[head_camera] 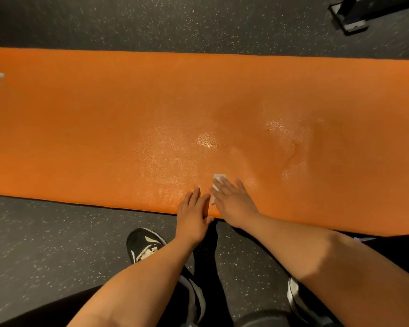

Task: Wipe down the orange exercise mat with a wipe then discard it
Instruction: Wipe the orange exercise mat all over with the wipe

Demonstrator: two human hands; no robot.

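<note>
As I lean over it, orange mat (80, 138): unrolled flat on the floor (57, 244), near edge within reach of both hands.
Wet sheen (206, 140): glossy patches mid-mat and rightward; the left stretch looks dry, so I judge wiping partway.
Left hand (194, 215): fingers straight, palm down on the near edge, holding nothing, likely steadying.
Right hand (234, 204): fingers straight, spread, pressing the wipe flat, not pinching.
Wipe (219, 178): white, on the mat under my right fingers, 1 corner showing.
</note>
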